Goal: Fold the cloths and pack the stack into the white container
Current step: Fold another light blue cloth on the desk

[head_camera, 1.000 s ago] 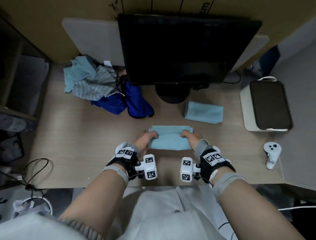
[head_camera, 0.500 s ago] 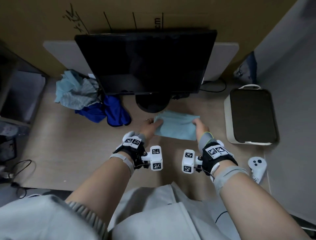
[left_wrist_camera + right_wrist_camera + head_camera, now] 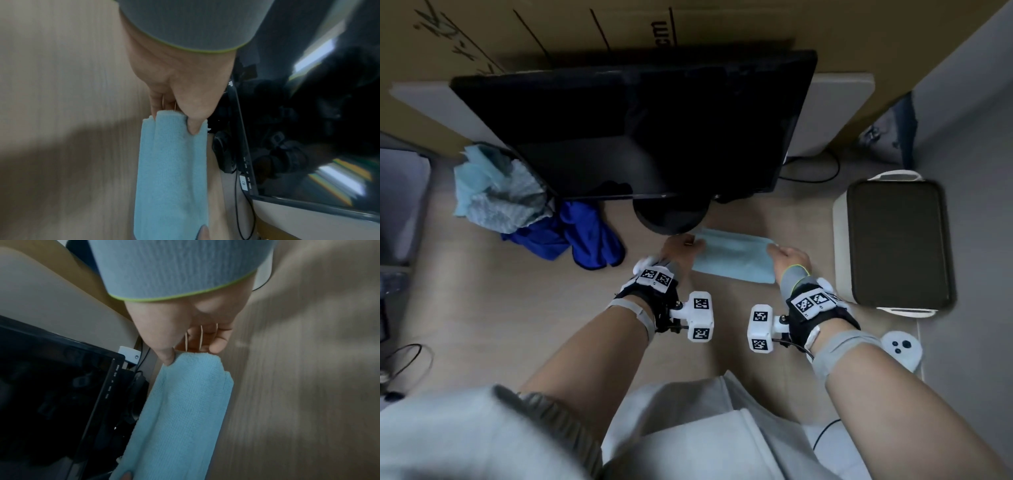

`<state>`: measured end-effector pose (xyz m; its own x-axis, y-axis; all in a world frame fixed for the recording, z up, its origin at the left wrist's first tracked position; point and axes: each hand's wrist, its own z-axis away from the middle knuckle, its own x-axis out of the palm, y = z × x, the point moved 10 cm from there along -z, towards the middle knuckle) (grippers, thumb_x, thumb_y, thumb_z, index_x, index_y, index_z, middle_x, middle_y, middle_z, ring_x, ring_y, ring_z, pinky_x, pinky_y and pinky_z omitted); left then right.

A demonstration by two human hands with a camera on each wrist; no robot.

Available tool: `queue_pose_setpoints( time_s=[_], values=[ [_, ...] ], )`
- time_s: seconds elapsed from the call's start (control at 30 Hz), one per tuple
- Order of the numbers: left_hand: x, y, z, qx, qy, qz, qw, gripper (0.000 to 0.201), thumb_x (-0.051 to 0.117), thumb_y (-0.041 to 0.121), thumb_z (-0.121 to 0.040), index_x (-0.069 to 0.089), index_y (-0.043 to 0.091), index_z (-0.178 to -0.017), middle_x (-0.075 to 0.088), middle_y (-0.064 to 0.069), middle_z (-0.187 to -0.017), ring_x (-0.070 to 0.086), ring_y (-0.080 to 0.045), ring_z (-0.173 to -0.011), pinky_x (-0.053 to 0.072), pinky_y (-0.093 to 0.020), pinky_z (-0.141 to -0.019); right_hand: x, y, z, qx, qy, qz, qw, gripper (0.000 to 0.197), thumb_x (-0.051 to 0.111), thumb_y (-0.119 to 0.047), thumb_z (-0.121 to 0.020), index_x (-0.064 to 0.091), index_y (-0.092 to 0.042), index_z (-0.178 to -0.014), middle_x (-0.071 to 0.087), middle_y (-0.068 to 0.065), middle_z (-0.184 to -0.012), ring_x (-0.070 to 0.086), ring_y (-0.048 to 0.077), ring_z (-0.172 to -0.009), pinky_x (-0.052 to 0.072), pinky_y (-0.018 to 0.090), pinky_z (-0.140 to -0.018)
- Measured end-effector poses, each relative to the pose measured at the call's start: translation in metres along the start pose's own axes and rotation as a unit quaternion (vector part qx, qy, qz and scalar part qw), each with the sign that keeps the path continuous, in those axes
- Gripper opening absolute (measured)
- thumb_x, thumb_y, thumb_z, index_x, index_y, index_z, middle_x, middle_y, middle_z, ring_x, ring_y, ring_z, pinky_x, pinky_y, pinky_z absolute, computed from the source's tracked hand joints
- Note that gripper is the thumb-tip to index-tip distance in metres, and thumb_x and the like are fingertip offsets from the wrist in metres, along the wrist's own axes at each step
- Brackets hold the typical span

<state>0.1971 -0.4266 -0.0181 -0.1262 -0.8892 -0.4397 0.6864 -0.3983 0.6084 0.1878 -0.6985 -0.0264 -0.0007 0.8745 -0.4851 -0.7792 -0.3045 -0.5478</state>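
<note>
**A:** Going left to right across the bench [image 3: 482,308], what is lying where?

**B:** A heap of unfolded cloths [image 3: 506,195] is sitting toward the far left corner, partly under the monitor [image 3: 647,130]. In the middle, just in front of the monitor's base, the folded light-blue cloth [image 3: 736,257] is being held at both ends. The white container [image 3: 840,233] is standing at the right edge, and what is inside it cannot be told.

**A:** How are the hands holding it?

**B:** The left hand [image 3: 681,248] is pinching the left end, thumb on top and fingers [image 3: 156,104] underneath. The right hand [image 3: 789,258] is pinching the right end the same way. The cloth's long axis is running left to right between them, roughly along the bench's front edge.

**A:** Which hand is nearer the container?

**B:** The right one; the container is lying just beyond it, so the carry would likely be heading rightward, right hand leading.

**A:** What are the wrist views adding?

**B:** They are showing the layered edges at each end and each thumb pressing down. The head view alone is showing the container and the heap. None is settling whether another folded cloth is lying beneath this one.
</note>
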Motion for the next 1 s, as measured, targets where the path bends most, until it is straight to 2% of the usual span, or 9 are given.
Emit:
queue_pose_setpoints(
  time_s=[0.13,0.3,0.43,0.53,0.67,0.73,0.8,0.93,1.0],
  values=[
    [0.008,-0.010,-0.020,-0.013,-0.036,-0.067,0.997,0.041,0.060,0.030,-0.092,0.045,0.020,-0.055,0.046,0.002,-0.058,0.044,-0.019,-0.061,0.027,-0.031,-0.055,0.007,0.004,-0.014,0.020,0.013,0.049,0.999,0.036,0.060,-0.033,-0.085,0.067,0.002,-0.091,0.055,0.027,-0.080,0.045,0.019,-0.069,0.049,0.034,-0.071],
    [0.007,-0.018,-0.028,-0.046,-0.027,-0.035,0.998,0.024,0.070,0.036,-0.083,0.059,0.015,-0.078,0.063,-0.003,-0.082,0.057,-0.020,-0.073,0.040,-0.030,-0.068,0.000,-0.006,-0.017,0.021,0.016,0.117,0.993,0.027,0.063,-0.039,-0.083,0.066,-0.014,-0.094,0.060,0.007,-0.082,0.055,0.024,-0.075,0.038,0.024,-0.068],
    [-0.028,0.004,-0.017,-0.040,0.090,-0.046,0.994,0.021,0.070,0.015,-0.078,0.052,0.018,-0.069,0.056,0.001,-0.074,0.052,-0.017,-0.069,0.039,-0.024,-0.065,-0.003,-0.028,-0.014,-0.003,0.011,0.198,0.980,0.027,0.058,-0.037,-0.081,0.062,-0.011,-0.082,0.063,0.010,-0.080,0.057,0.030,-0.072,0.043,0.028,-0.066],
    [-0.045,0.021,0.006,-0.050,0.177,0.050,0.982,0.034,0.066,0.006,-0.072,0.043,0.019,-0.051,0.045,0.006,-0.053,0.046,-0.015,-0.058,0.033,-0.023,-0.060,-0.009,-0.044,0.001,-0.042,0.034,0.181,0.982,0.032,0.053,-0.034,-0.080,0.050,-0.008,-0.061,0.053,0.013,-0.066,0.048,0.031,-0.063,0.046,0.033,-0.064],
    [0.003,0.023,0.021,-0.030,-0.033,0.164,0.986,0.034,0.067,0.021,-0.086,0.049,0.017,-0.058,0.050,0.001,-0.042,0.048,-0.014,-0.035,0.038,-0.024,-0.046,0.006,-0.047,0.020,-0.055,0.013,0.022,0.998,0.035,0.052,-0.039,-0.077,0.050,-0.011,-0.056,0.056,0.004,-0.054,0.046,0.026,-0.048,0.045,0.034,-0.055],
    [0.029,0.018,0.039,-0.059,-0.120,0.184,0.974,0.026,0.058,0.018,-0.095,0.055,0.012,-0.069,0.060,-0.004,-0.054,0.061,-0.017,-0.046,0.049,-0.025,-0.051,0.014,-0.044,0.029,-0.053,-0.011,-0.081,0.995,0.030,0.052,-0.027,-0.083,0.054,-0.014,-0.057,0.062,0.004,-0.060,0.048,0.021,-0.039,0.045,0.026,-0.047],
    [0.049,0.013,0.045,-0.069,-0.164,0.193,0.965,0.021,0.047,0.009,-0.099,0.054,0.015,-0.080,0.060,-0.006,-0.067,0.061,-0.018,-0.059,0.046,-0.025,-0.059,0.021,-0.041,0.033,-0.048,-0.049,-0.126,0.990,0.026,0.049,-0.017,-0.088,0.057,-0.016,-0.064,0.063,0.004,-0.066,0.051,0.015,-0.040,0.040,0.018,-0.040],
    [0.061,0.009,0.045,-0.057,-0.191,0.235,0.951,0.031,0.023,0.002,-0.100,0.031,0.019,-0.076,0.049,-0.005,-0.062,0.051,-0.012,-0.050,0.030,-0.015,-0.045,0.033,-0.021,0.030,-0.031,-0.133,-0.121,0.983,0.015,0.051,-0.016,-0.093,0.063,-0.016,-0.083,0.064,0.006,-0.087,0.060,0.014,-0.066,0.045,0.024,-0.055],
    [0.065,0.012,0.051,-0.069,-0.206,0.257,0.942,0.029,0.026,0.005,-0.102,0.036,0.020,-0.080,0.046,-0.006,-0.075,0.052,-0.014,-0.063,0.039,-0.017,-0.051,0.036,-0.014,0.030,-0.023,-0.158,-0.103,0.982,0.010,0.054,-0.020,-0.094,0.061,-0.015,-0.100,0.062,0.006,-0.095,0.060,0.014,-0.079,0.045,0.026,-0.060]
  ],
)
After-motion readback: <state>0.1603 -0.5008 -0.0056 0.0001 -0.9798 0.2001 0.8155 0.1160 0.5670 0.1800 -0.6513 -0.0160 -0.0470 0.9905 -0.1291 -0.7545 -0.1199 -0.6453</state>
